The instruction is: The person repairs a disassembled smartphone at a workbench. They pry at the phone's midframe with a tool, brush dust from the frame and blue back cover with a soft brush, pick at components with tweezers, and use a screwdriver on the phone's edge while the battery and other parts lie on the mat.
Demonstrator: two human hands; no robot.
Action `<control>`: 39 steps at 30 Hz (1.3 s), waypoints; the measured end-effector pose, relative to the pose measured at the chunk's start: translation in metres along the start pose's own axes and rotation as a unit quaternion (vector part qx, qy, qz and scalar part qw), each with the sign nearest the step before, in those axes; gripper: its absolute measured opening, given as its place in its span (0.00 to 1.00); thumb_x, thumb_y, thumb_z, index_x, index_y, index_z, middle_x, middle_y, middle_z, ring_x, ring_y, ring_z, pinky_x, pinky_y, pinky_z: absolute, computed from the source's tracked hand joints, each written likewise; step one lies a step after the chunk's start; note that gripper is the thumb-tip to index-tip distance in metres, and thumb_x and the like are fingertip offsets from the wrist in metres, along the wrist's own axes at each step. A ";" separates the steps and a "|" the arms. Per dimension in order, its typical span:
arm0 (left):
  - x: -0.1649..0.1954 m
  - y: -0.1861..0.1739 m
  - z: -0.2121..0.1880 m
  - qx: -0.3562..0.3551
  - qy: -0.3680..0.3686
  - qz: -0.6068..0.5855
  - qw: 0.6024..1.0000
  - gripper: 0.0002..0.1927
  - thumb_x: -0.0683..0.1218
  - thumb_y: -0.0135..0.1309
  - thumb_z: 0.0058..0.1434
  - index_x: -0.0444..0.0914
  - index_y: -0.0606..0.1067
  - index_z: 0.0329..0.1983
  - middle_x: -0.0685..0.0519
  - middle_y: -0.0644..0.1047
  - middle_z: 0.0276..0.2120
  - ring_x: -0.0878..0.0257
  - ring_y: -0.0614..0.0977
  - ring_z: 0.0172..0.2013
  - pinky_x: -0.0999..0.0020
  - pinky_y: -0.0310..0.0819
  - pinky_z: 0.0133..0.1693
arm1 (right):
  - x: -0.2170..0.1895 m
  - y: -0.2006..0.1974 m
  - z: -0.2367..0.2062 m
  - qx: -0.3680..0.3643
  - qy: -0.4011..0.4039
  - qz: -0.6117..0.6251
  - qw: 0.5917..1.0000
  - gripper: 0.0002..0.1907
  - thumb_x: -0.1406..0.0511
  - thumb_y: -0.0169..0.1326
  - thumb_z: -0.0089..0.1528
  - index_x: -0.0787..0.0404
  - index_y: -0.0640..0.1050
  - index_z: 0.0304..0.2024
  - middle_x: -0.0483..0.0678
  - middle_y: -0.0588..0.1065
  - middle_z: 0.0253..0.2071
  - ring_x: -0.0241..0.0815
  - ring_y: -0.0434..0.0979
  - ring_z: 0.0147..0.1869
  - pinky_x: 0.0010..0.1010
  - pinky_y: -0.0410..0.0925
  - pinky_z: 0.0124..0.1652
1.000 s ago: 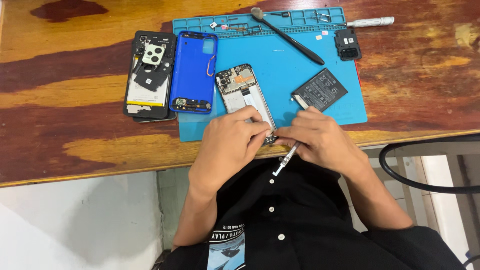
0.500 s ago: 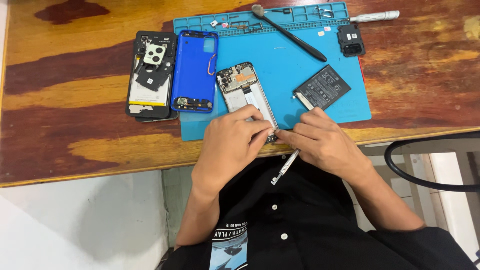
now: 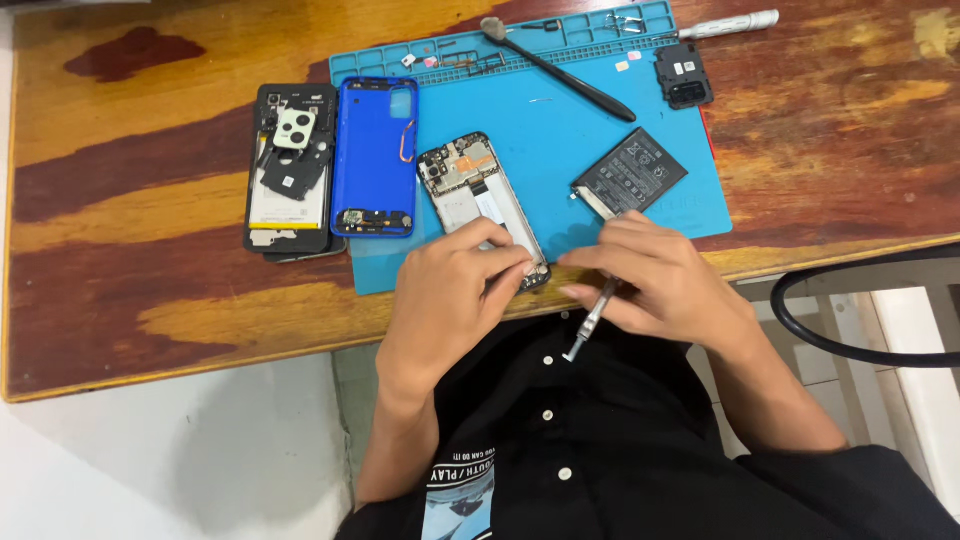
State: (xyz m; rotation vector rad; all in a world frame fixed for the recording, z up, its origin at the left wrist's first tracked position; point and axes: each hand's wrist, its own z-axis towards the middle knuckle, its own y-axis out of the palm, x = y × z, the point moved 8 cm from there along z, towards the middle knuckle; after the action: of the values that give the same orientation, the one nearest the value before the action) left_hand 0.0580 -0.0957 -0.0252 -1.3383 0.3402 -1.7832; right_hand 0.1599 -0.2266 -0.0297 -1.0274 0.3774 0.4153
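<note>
An opened phone body [image 3: 470, 190] with its circuit board showing lies on the blue work mat [image 3: 560, 130]. My left hand [image 3: 450, 300] rests on the phone's lower end, fingers curled over it and pinching there. My right hand [image 3: 660, 285] sits just to the right, gripping a slim metal tool [image 3: 592, 320] whose handle points back toward my chest. The tool's tip is hidden between my fingers at the phone's bottom edge.
A black battery [image 3: 628, 172] lies on the mat right of the phone. A blue back cover [image 3: 375, 155] and a black phone frame [image 3: 292, 165] lie to the left. A black spudger [image 3: 560, 70], a small black module [image 3: 683, 75] and a white-handled screwdriver [image 3: 735, 22] sit further back. A black cable [image 3: 850, 330] loops at right.
Both hands stay at the phone's lower end. The right hand has shifted slightly and the tool's handle has swung a little.
</note>
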 end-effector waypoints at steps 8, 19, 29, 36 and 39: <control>0.003 0.003 -0.006 0.034 0.005 0.006 0.999 0.05 0.44 0.63 0.60 0.39 0.83 0.38 0.55 0.80 0.36 0.56 0.81 0.31 0.63 0.73 0.33 | -0.006 0.000 -0.010 0.026 -0.035 -0.049 0.998 0.16 0.64 0.67 0.57 0.64 0.81 0.46 0.47 0.67 0.28 0.46 0.69 0.33 0.37 0.63 0.39; 0.015 0.004 -0.010 0.083 0.044 0.023 0.995 0.10 0.45 0.69 0.54 0.40 0.82 0.38 0.54 0.79 0.35 0.55 0.81 0.35 0.64 0.74 0.35 | -0.012 -0.001 -0.007 0.040 -0.027 -0.066 0.997 0.17 0.60 0.66 0.57 0.62 0.81 0.45 0.47 0.69 0.32 0.46 0.71 0.37 0.37 0.63 0.40; 0.025 0.000 -0.011 0.053 0.062 -0.027 0.996 0.20 0.38 0.65 0.45 0.39 0.81 0.45 0.52 0.80 0.38 0.55 0.81 0.37 0.64 0.77 0.39 | -0.006 -0.005 -0.002 0.036 0.001 -0.090 0.995 0.16 0.62 0.66 0.56 0.63 0.81 0.43 0.47 0.69 0.31 0.47 0.72 0.38 0.38 0.63 0.40; 0.016 0.008 -0.011 0.036 0.081 -0.037 0.995 0.19 0.37 0.66 0.51 0.39 0.79 0.46 0.53 0.80 0.41 0.54 0.80 0.41 0.62 0.76 0.42 | -0.001 -0.004 -0.007 0.054 0.010 -0.098 0.994 0.17 0.62 0.67 0.55 0.64 0.81 0.43 0.47 0.69 0.30 0.46 0.72 0.37 0.38 0.63 0.40; 0.014 0.009 -0.013 0.041 0.085 -0.030 0.995 0.17 0.38 0.66 0.53 0.40 0.79 0.47 0.54 0.79 0.42 0.55 0.81 0.41 0.62 0.76 0.42 | 0.001 -0.003 -0.007 0.059 0.021 -0.105 0.992 0.17 0.61 0.68 0.55 0.64 0.82 0.43 0.47 0.69 0.30 0.47 0.71 0.36 0.38 0.63 0.39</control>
State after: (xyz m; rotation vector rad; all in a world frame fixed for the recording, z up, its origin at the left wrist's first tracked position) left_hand 0.0502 -0.1157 -0.0270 -1.1530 0.3177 -1.9458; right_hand 0.1619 -0.2344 -0.0314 -0.9500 0.3228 0.1798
